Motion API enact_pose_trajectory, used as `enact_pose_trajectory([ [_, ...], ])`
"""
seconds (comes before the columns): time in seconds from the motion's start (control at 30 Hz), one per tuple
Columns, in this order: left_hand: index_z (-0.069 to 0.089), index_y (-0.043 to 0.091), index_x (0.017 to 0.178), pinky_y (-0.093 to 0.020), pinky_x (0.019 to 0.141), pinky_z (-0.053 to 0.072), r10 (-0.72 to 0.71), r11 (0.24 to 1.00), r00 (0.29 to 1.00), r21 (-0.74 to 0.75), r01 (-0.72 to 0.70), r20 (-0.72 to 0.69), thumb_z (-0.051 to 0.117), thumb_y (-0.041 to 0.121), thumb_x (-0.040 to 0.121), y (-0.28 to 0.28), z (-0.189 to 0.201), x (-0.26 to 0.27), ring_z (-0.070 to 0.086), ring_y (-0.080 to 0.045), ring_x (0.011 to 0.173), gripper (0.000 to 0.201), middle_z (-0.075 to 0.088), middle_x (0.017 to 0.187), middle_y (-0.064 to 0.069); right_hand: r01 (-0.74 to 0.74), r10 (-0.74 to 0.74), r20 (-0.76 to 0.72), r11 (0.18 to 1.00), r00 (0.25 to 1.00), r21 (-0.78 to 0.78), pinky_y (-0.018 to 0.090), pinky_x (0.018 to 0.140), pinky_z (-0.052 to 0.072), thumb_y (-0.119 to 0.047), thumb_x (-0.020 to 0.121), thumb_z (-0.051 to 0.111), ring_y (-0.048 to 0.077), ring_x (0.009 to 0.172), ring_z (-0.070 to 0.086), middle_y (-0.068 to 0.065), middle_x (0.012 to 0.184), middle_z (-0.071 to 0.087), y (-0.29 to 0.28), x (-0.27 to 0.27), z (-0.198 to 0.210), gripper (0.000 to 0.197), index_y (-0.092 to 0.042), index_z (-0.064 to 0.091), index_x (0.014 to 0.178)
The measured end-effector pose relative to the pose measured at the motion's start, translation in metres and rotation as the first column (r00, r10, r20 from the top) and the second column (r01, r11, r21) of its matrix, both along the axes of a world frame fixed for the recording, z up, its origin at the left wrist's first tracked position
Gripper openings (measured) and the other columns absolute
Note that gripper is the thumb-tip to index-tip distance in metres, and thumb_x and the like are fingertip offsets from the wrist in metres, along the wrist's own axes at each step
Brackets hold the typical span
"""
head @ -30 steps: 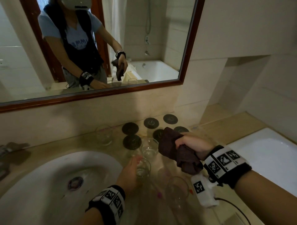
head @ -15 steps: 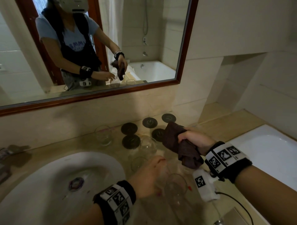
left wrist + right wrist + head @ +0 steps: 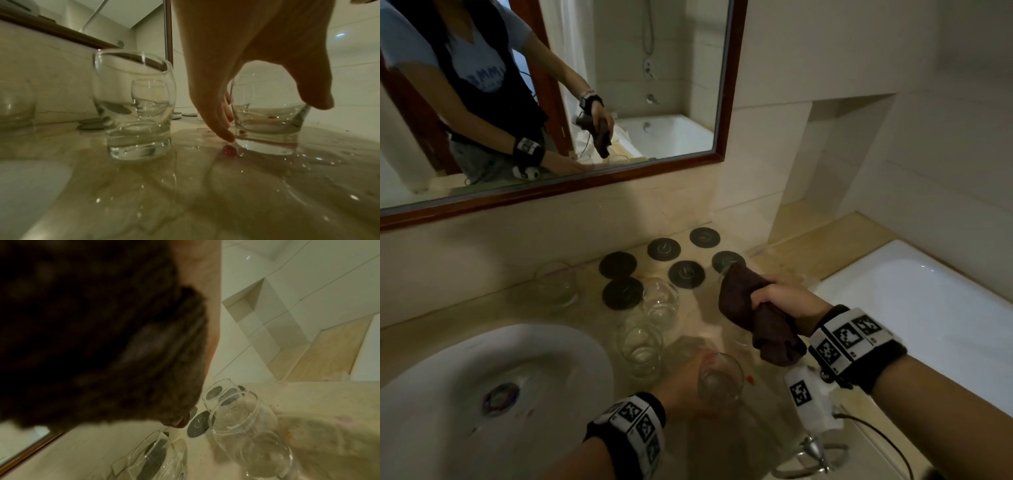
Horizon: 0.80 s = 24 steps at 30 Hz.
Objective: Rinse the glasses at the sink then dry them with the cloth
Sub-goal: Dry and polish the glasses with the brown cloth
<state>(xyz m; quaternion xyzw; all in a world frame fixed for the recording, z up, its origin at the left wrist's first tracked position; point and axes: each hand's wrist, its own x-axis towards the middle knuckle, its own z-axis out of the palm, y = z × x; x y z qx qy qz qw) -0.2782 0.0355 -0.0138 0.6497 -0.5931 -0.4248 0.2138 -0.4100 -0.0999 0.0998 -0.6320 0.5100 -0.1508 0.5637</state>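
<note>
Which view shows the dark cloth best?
The head view: the cloth shows clearly, gripped by the right hand. The right wrist view gives only a close dark blur; the left wrist view shows nothing clear.

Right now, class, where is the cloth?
In the head view, the cloth is bunched in the right hand, right of the glasses, near the coasters.

The room is dimly lit, with a yellow-green tint. The brightest patch is seen on the white tub (image 3: 935, 308). Small sparkles of light are caught on the wet counter (image 3: 205, 194), where a soft shadow is cast under the left hand (image 3: 257, 56). That hand is smeared by blur in the head view. The cloth (image 3: 92, 321) is shown as a dark, fuzzy mass. Straight lines are bent near the edges.
</note>
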Motion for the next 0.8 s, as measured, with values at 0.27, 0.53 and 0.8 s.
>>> enact_pose_trajectory([
  [0.27,0.042,0.031,0.115,-0.018,0.095,0.045,0.074,0.996,0.994,-0.047,-0.078,-0.075,0.087,0.023,0.061,-0.002,-0.011,-0.003,0.051,-0.007,0.11,0.071,0.05,0.116,0.012,-0.028,0.028,0.0,1.0,1.0,-0.002,0.029,0.068,0.046,0.009,0.075,0.053,0.026,0.077,0.058,0.014,0.084,0.061,0.003,0.0,-0.001,0.022,0.0,0.065,0.092],
  [0.53,0.05,0.023,0.111,-0.018,0.077,0.053,0.315,0.931,0.856,-0.039,-0.362,-0.41,0.09,0.02,0.05,-0.003,0.019,-0.006,0.061,-0.004,0.095,0.073,0.062,0.11,0.002,-0.071,0.072,0.03,0.997,0.997,-0.033,0.024,0.057,0.046,0.009,0.076,0.05,0.022,0.068,0.059,0.011,0.075,0.062,0.001,0.012,0.016,0.024,-0.01,0.065,0.078],
  [0.8,0.049,0.019,0.118,-0.029,0.06,0.055,0.477,0.754,0.573,-0.025,-0.656,-0.667,0.084,0.03,0.052,0.021,0.102,0.057,0.067,-0.022,0.082,0.075,0.061,0.111,-0.012,-0.2,0.224,0.09,0.954,0.97,-0.223,0.031,0.066,0.049,0.012,0.076,0.047,0.026,0.076,0.057,0.016,0.086,0.059,0.011,0.06,0.049,0.032,-0.002,0.06,0.102],
])
